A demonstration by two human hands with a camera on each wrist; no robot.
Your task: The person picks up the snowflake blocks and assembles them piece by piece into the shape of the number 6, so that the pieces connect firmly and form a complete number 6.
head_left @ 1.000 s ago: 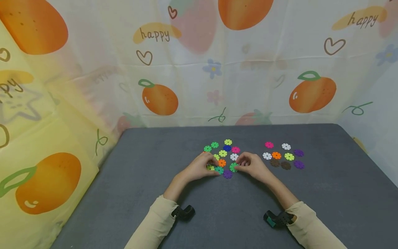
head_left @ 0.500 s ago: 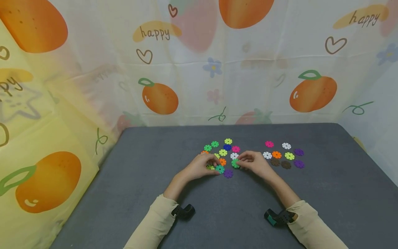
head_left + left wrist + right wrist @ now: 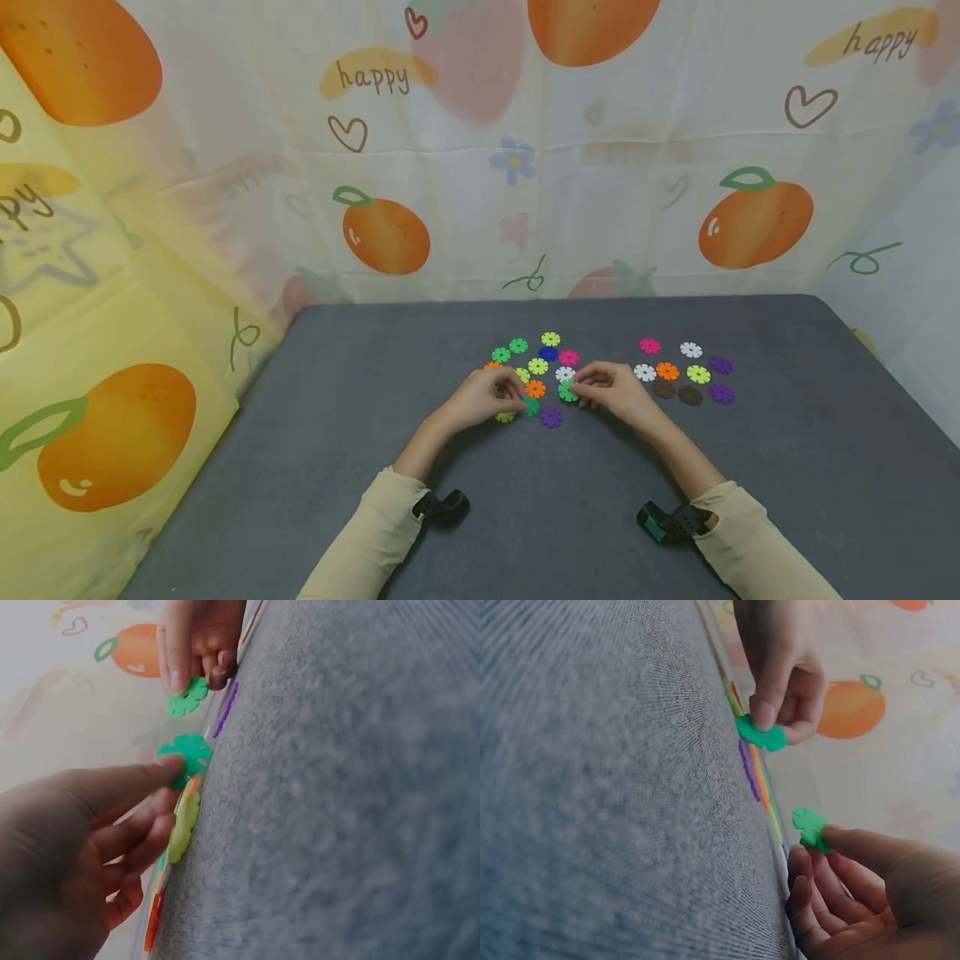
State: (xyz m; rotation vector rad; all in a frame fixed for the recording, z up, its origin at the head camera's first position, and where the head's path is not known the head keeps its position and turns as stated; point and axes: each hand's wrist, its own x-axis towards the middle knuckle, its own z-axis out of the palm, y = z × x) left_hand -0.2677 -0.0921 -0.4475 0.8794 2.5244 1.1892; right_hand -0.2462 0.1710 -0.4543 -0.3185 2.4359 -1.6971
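My left hand [image 3: 482, 398] pinches a teal-green notched plastic disc [image 3: 189, 754] between thumb and fingers, raised off the table in the left wrist view. Opposite it, my right hand [image 3: 613, 393] pinches a brighter green notched disc [image 3: 810, 829] by its edge. The two discs are apart, facing each other across a short gap. Below and between the hands lies a purple disc [image 3: 551, 417]. An orange disc [image 3: 536, 389] and a yellow disc [image 3: 505, 416] lie by the left fingers. Just behind the right hand's disc is a white disc [image 3: 566, 374].
Behind the hands lie more loose discs, among them a blue disc [image 3: 548, 354] and a pink disc [image 3: 569, 357]. A second group, with a brown disc [image 3: 690, 395] and a purple one, spreads to the right on the grey table [image 3: 810, 467]. A printed curtain [image 3: 465, 208] hangs behind.
My left hand has lifted the teal-green disc from the table, uncovering more of the yellow disc. My right hand has raised its green disc slightly, up and away from the purple one.
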